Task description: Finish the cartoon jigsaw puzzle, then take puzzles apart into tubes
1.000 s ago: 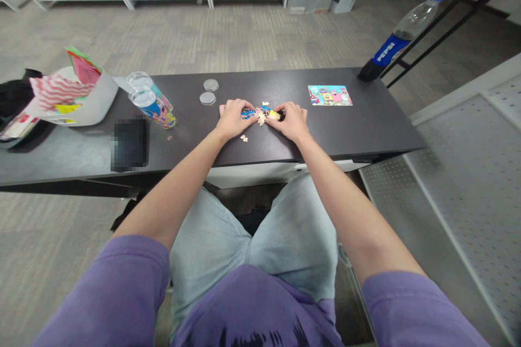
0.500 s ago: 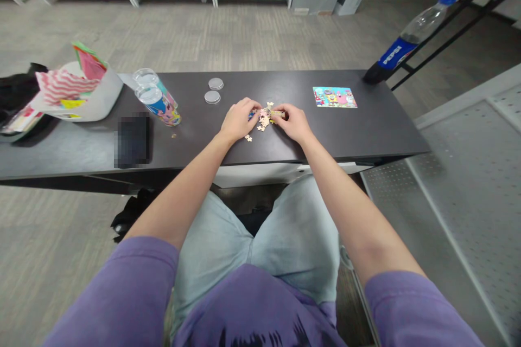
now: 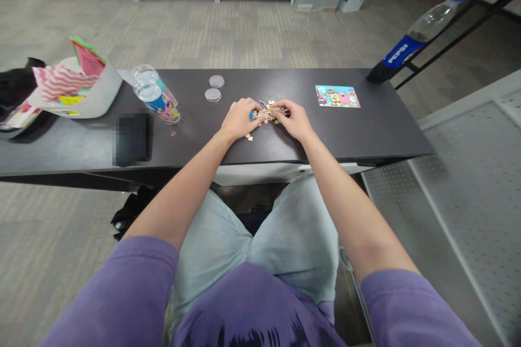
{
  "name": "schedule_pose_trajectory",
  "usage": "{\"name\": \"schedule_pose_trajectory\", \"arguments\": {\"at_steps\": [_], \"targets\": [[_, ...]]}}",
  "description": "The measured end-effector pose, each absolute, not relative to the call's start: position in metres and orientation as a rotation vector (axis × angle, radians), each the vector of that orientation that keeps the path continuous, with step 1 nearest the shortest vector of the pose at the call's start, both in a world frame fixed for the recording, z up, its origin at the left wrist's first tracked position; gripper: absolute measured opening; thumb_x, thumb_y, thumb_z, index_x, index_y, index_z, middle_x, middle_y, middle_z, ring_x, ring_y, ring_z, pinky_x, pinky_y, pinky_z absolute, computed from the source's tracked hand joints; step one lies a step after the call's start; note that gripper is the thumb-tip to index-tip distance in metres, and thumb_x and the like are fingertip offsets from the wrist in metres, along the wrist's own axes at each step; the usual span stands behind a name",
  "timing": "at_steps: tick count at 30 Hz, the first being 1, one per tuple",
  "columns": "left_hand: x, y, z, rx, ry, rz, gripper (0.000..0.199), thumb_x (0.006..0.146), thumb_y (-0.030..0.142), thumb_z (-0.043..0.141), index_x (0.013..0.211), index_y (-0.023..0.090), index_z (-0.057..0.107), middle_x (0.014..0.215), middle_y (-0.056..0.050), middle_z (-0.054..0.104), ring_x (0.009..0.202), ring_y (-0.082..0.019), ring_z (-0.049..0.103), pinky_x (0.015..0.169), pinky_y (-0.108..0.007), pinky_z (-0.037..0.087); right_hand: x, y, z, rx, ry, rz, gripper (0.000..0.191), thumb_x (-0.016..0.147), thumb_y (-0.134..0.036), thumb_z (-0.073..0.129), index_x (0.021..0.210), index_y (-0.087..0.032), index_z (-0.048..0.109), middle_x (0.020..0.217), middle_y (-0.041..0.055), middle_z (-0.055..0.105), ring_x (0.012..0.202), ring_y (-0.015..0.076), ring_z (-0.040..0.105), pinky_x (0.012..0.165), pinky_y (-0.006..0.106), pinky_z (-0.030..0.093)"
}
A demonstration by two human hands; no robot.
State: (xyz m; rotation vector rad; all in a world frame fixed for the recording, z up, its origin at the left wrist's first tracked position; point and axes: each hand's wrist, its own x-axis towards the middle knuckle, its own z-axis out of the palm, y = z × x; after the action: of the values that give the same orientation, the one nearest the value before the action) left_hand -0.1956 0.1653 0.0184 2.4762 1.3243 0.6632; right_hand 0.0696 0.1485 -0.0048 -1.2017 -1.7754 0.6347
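Observation:
Small jigsaw puzzle pieces lie in a pile on the dark table, some pale side up, some coloured. My left hand is closed on pieces at the left of the pile, with blue showing by its fingers. From the right, my right hand grips more pieces between thumb and fingers. The fingertips of both hands are close together over the pile. A few loose pieces rest just below my left hand.
A cartoon picture card lies right of my hands, near a leaning Pepsi bottle. To the left are two round lids, clear-topped printed cups, a dark blurred object and a white basket.
My right hand's fingers have moved slightly left, closer to my left hand. The pieces between the hands have shifted. The view has moved a little.

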Motion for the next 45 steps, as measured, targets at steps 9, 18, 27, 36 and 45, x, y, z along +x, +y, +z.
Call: {"name": "schedule_pose_trajectory", "arguments": {"at_steps": [9, 18, 27, 36, 45], "targets": [[-0.199, 0.173, 0.007, 2.371, 1.326, 0.854, 0.039, 0.119, 0.052, 0.086, 0.143, 0.021, 0.083, 0.147, -0.012, 0.085, 0.132, -0.029, 0.083, 0.117, -0.057, 0.075, 0.070, 0.149, -0.004, -1.200, -1.772, 0.549, 0.016, 0.110, -0.034, 0.080, 0.122, -0.028, 0.090, 0.126, 0.0089, 0.094, 0.114, 0.0332, 0.083, 0.114, 0.053, 0.067], [-0.196, 0.162, 0.015, 2.415, 1.322, 0.901, 0.055, 0.115, 0.053, 0.090, 0.160, 0.023, 0.079, 0.166, -0.016, 0.078, 0.153, -0.037, 0.076, 0.131, -0.067, 0.067, 0.067, 0.143, 0.004, -1.163, -1.874, 0.473, 0.010, 0.108, -0.030, 0.087, 0.114, -0.032, 0.094, 0.125, 0.0078, 0.095, 0.125, 0.0370, 0.082, 0.126, 0.059, 0.060], [-0.196, 0.156, 0.024, 2.417, 1.414, 0.837, 0.037, 0.119, 0.052, 0.085, 0.140, 0.022, 0.085, 0.153, -0.013, 0.084, 0.146, -0.033, 0.079, 0.130, -0.064, 0.068, 0.066, 0.144, 0.002, -1.184, -1.842, 0.463, 0.013, 0.112, -0.030, 0.080, 0.121, -0.029, 0.090, 0.123, 0.0089, 0.094, 0.108, 0.0327, 0.082, 0.114, 0.052, 0.065], [-0.196, 0.157, 0.027, 2.367, 1.441, 0.855, 0.039, 0.120, 0.056, 0.083, 0.138, 0.022, 0.084, 0.148, -0.013, 0.085, 0.140, -0.031, 0.080, 0.127, -0.061, 0.068, 0.063, 0.139, 0.008, -1.193, -1.923, 0.517, 0.012, 0.110, -0.041, 0.087, 0.115, -0.032, 0.094, 0.123, 0.0091, 0.093, 0.109, 0.0339, 0.081, 0.114, 0.053, 0.067], [-0.192, 0.152, 0.030, 2.361, 1.425, 0.835, 0.045, 0.120, 0.057, 0.081, 0.148, 0.023, 0.083, 0.152, -0.013, 0.084, 0.144, -0.033, 0.079, 0.131, -0.065, 0.065, 0.064, 0.144, 0.000, -1.265, -1.831, 0.496, 0.030, 0.111, -0.058, 0.088, 0.120, -0.030, 0.089, 0.117, 0.0090, 0.091, 0.098, 0.0311, 0.077, 0.107, 0.051, 0.068]]}}
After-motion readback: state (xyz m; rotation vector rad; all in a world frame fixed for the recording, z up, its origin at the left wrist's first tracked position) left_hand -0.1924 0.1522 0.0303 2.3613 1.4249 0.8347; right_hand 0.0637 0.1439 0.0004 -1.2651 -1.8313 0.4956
